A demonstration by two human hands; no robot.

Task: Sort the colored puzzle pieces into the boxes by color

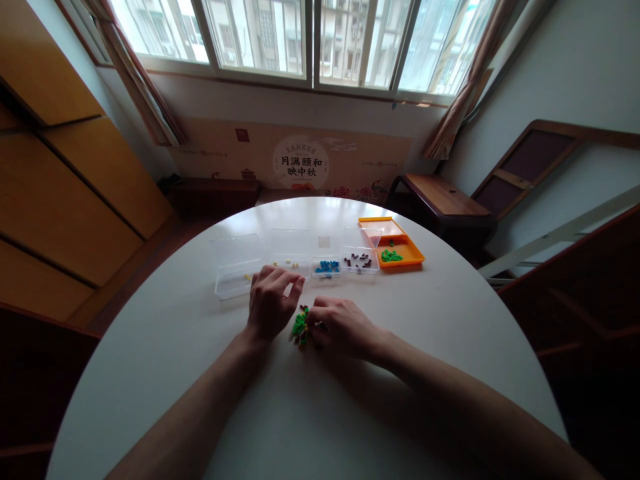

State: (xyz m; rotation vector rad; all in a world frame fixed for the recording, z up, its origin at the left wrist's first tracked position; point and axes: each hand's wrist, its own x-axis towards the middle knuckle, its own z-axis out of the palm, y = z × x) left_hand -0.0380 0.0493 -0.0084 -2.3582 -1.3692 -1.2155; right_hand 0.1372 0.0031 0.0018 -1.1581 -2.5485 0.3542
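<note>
A small model of green, yellow and brown building bricks (301, 325) is on or just above the white table, in front of me. My right hand (343, 325) is closed on its right side, and the fingers cover part of it. Up and to the left of the model, my left hand (273, 299) is raised near the clear boxes. Its thumb and forefinger curl together in a pinch; whatever may be between the tips is too small to make out. Just beyond the hands, blue bricks (327, 267) lie in a small clear box (319, 274).
Left of the blue bricks, two open clear boxes (225, 285) hold a few yellow pieces. Dark brown bricks (361, 260) lie in another clear box. Farther right, green bricks (391, 256) sit in an orange case (413, 255). All stand on the round white table (440, 373).
</note>
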